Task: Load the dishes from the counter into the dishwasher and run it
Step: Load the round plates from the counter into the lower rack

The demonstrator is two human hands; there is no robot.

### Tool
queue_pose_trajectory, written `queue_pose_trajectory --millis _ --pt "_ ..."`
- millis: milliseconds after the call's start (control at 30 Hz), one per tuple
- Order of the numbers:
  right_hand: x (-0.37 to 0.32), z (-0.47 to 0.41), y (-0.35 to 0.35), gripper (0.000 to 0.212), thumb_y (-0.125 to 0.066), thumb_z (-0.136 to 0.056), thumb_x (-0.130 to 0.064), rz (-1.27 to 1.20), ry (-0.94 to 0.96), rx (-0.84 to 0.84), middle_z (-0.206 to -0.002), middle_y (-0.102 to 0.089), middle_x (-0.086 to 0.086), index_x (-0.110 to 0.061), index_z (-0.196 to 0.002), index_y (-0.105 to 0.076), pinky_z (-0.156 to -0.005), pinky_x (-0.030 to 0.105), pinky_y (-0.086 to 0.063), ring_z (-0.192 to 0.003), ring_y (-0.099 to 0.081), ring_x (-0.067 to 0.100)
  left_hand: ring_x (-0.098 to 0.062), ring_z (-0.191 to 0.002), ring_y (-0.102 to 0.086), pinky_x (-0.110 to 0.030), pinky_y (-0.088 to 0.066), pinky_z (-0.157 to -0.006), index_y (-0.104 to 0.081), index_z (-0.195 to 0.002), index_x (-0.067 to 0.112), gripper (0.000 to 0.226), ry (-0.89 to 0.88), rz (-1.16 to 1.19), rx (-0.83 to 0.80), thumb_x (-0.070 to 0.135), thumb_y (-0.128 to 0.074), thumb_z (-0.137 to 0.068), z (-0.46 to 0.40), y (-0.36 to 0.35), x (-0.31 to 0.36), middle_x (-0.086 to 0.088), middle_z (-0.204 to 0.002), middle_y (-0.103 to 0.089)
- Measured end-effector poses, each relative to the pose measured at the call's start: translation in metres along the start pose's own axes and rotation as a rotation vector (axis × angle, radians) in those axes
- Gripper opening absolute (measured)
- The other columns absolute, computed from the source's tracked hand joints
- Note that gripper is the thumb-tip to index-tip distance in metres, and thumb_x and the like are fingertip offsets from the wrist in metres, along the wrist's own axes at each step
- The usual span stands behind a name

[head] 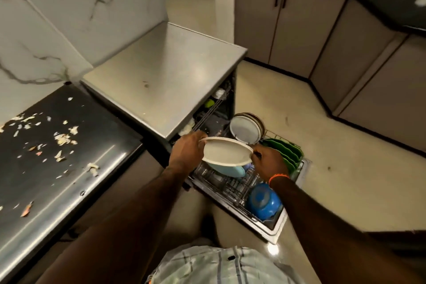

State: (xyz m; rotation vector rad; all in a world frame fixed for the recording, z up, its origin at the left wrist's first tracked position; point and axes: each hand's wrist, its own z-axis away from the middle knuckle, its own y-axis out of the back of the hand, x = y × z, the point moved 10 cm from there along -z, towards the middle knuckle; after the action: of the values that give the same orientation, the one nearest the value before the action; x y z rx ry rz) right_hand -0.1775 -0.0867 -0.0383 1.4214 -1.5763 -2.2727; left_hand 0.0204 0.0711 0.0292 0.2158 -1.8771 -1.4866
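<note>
head view looks down past my two forearms at the pulled-out lower rack (232,188) of the dishwasher (166,76). my left hand (186,151) curls round the left rim of a white plate (227,151), and my right hand (268,160) pinches its right rim between thumb and fingers; an orange band (277,176) sits on that wrist. i hold the plate nearly flat above the rack, just over a light blue dish (230,169) that lies in the wires beneath it. at the back of the rack stand white plates (245,131) on edge. to their right a row of green plates (287,152) stands upright in the tines. in the near right corner a blue bowl (264,202) rests mouth down. deeper inside, the upper rack (213,108) carries a yellow-green thing and something white, too dim to name. left of me the black counter (69,168) is strewn with pale food scraps (63,138).
</note>
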Motion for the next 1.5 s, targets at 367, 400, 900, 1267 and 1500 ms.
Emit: queue_pose_trajectory --millis 367,400,900,1267,1500 --pt "0.072 -0.067 0.005 0.018 -0.061 -0.095 -0.023 0.031 -0.209 0.027 -0.099 -0.074 0.005 -0.022 -0.106 -0.076 -0.078 0.031 -0.050 -0.090 -0.066 0.025 -0.032 -0.086 -0.068 -0.037 -0.050 -0.069 -0.066 -0.107 0.022 0.017 -0.185 0.031 -0.167 0.031 -0.055 -0.099 -0.120 -0.093 0.029 -0.009 -0.096 -0.072" --pt "0.078 -0.075 0.002 0.018 -0.061 -0.096 -0.024 0.031 -0.230 0.035 -0.101 -0.074 0.005 -0.022 -0.107 -0.076 -0.079 0.031 -0.050 -0.091 -0.066 0.025 -0.031 -0.088 -0.068 -0.038 -0.051 -0.072 -0.066 -0.109 0.022 0.017 -0.194 0.043 -0.181 0.029 -0.055 -0.099 -0.131 -0.100 0.027 -0.009 -0.098 -0.072" --pt "0.183 -0.186 -0.098 0.031 -0.055 -0.102 -0.023 -0.037 -0.392 0.032 -0.131 -0.066 0.006 -0.019 -0.130 -0.067 -0.099 0.031 -0.044 -0.117 -0.060 0.025 -0.036 -0.098 -0.069 -0.041 -0.052 -0.095 -0.073 -0.105 -0.003 0.027 -0.058 0.268 -0.313 0.011 -0.056 -0.090 -0.252 -0.263 -0.024 -0.021 -0.104 -0.073" --pt "0.287 -0.279 -0.175 0.028 -0.061 -0.092 -0.005 -0.146 -0.453 0.076 -0.109 -0.072 0.007 -0.018 -0.114 -0.073 -0.078 0.015 -0.036 -0.092 -0.065 0.021 -0.038 -0.104 -0.067 -0.050 -0.054 -0.093 -0.072 -0.115 0.007 0.022 -0.028 0.196 -0.353 0.011 -0.063 -0.095 -0.337 -0.412 -0.065 -0.018 -0.111 -0.071" --pt "0.322 -0.304 -0.248 0.027 -0.053 -0.101 -0.015 -0.181 -0.467 -0.041 -0.123 -0.069 0.009 -0.016 -0.120 -0.071 -0.092 0.025 -0.043 -0.111 -0.063 0.027 -0.044 -0.104 -0.067 -0.052 -0.049 -0.098 -0.072 -0.109 -0.002 0.029 0.026 0.185 -0.328 0.015 -0.056 -0.092 -0.351 -0.464 -0.102 -0.025 -0.109 -0.071"
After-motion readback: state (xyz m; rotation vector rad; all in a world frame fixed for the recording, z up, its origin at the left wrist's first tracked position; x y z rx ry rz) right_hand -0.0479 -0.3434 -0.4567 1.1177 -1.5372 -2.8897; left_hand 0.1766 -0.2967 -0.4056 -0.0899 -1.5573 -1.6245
